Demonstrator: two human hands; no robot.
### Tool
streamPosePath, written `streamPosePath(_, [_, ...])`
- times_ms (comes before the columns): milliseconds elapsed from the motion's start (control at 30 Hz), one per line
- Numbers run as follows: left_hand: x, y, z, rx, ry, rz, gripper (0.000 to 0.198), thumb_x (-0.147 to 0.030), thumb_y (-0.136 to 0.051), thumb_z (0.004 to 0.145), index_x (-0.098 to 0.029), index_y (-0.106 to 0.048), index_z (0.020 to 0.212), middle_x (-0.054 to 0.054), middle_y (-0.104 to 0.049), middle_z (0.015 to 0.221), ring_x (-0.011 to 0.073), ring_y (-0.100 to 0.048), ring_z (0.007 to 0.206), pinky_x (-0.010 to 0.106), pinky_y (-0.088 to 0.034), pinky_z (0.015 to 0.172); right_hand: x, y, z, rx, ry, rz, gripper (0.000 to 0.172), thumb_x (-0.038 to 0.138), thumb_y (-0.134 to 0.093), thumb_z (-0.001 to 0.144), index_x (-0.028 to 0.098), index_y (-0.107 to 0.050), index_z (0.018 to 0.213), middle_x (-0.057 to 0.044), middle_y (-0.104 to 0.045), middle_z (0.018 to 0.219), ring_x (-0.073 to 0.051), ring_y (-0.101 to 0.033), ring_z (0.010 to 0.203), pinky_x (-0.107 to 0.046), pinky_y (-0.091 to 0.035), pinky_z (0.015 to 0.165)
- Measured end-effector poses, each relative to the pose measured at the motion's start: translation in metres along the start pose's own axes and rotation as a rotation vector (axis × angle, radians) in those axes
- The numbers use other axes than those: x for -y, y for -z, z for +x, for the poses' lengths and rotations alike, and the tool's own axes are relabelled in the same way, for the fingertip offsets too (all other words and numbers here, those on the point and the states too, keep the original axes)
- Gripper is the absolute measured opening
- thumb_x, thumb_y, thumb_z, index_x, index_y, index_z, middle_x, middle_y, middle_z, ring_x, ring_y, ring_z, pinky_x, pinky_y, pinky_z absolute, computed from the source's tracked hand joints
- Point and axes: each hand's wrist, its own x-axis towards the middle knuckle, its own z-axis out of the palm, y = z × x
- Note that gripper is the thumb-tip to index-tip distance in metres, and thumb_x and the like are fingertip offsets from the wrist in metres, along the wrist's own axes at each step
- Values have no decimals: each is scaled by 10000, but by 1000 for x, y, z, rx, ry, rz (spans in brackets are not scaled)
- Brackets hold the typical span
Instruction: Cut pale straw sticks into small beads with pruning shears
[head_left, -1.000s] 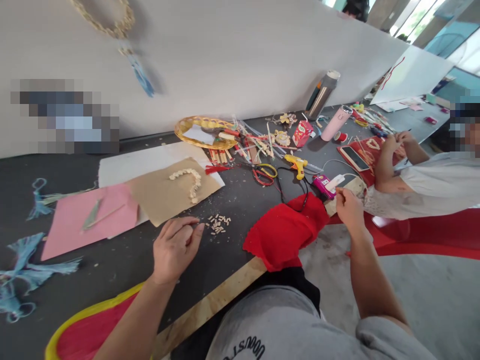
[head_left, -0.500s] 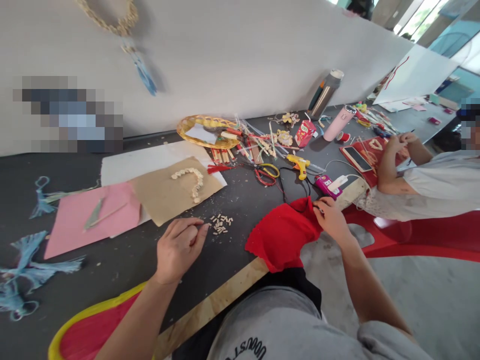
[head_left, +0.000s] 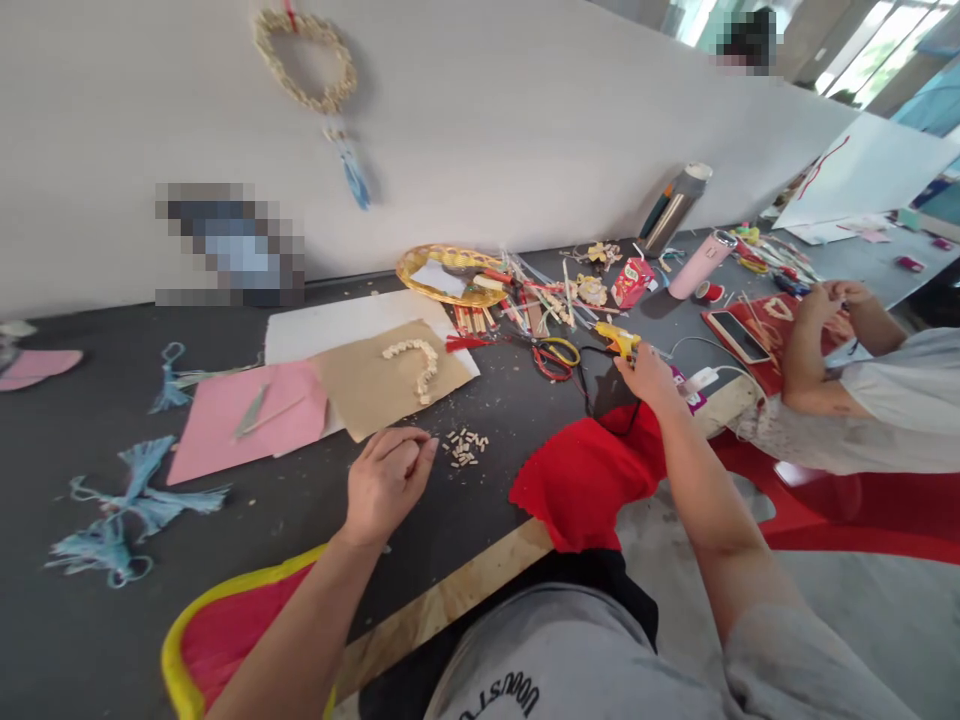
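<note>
My left hand (head_left: 390, 480) is closed, its thumb and fingers pressed together just left of a small pile of short pale cut pieces (head_left: 465, 448). Whatever sits between those fingers is too small or hidden to make out. Farther right, my right hand (head_left: 649, 378) has its fingers closed at the handle of a yellow glue gun (head_left: 616, 338), whose lower handle they cover. Beneath my right forearm, a red cloth (head_left: 585, 465) drapes over the table edge. A curved strand of pale pieces (head_left: 420, 365) lies on brown cardboard (head_left: 360, 385).
Scissors (head_left: 556, 355), a wicker basket (head_left: 420, 285), a drink carton (head_left: 632, 282), a pink bottle (head_left: 701, 265) and a steel flask (head_left: 679, 210) stand behind. Pink paper (head_left: 217, 425) and blue tassels (head_left: 142, 490) lie left. A co-worker's arms (head_left: 814, 340) rest at right.
My right hand has moved forward from the red cloth and black cord to the glue gun's handle. My left hand stays closed by the pale pieces. The view has shifted left.
</note>
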Motion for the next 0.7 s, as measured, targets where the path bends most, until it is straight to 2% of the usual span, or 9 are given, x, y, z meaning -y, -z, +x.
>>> streamPosePath(100, [4,0,-1,-15,37,-4,399,-174,-586,861,-195,-412,502,50,-698,777,158,-625,708,280,-489,682,5,-5,12,-7,-64,81,416,304,-604,814,80,-516,1153,-214,-626,1086,-326,-602,1034,-432,-445,891])
streamPosePath(233, [6,1,-1,-8,82,-24,425,-184,-579,863,-194,-390,483,48,-698,765,153,-629,712,275,-488,687,-5,-3,19,-84,-105,243,407,271,-514,838,76,-480,1193,-182,-629,1010,-276,-622,933,-393,-485,799])
streamPosePath(333, [5,1,-1,2,103,-42,429,-196,-575,865,-194,-393,477,49,-697,757,152,-630,708,278,-491,684,-6,-1,16,-164,-111,385,395,287,-370,899,131,-409,1259,-104,-613,962,-190,-624,800,-327,-505,695])
streamPosePath(400, [4,1,0,9,106,-55,436,-201,-571,868,-195,-383,475,51,-696,752,153,-628,700,282,-492,675,1,2,9,-161,-63,610,347,312,-387,892,200,-427,1218,-24,-585,891,-132,-598,707,-276,-497,641])
streamPosePath(433, [3,0,1,14,103,-62,439,-202,-568,870,-195,-376,475,50,-695,748,152,-626,696,283,-490,671,7,3,3,-122,-9,829,320,329,-471,857,229,-461,1161,13,-562,841,-109,-578,671,-252,-485,619])
streamPosePath(467, [2,0,1,19,101,-69,442,-203,-565,871,-196,-370,475,48,-693,743,151,-624,690,282,-489,668,14,5,-3,-19,61,1083,324,335,-573,797,249,-493,1099,42,-540,796,-95,-563,649,-236,-474,604])
streamPosePath(533, [1,-1,2,23,99,-75,443,-207,-560,874,-197,-367,476,44,-692,733,147,-621,681,280,-486,668,34,8,-18,180,137,1389,364,326,-708,702,264,-524,1010,65,-534,774,-76,-541,615,-206,-432,542])
streamPosePath(633, [2,-2,1,27,114,-73,434,-213,-552,879,-198,-376,482,43,-699,743,147,-627,692,278,-485,676,70,10,-39,406,237,1547,360,296,-745,693,271,-533,983,33,-607,914,-80,-556,647,-189,-371,473])
streamPosePath(700, [2,-1,0,28,127,-75,435,-211,-548,882,-197,-368,486,42,-698,746,145,-629,696,273,-483,672,94,6,-50,498,330,1572,332,295,-741,715,270,-536,976,24,-608,900,-87,-544,628,-183,-306,422])
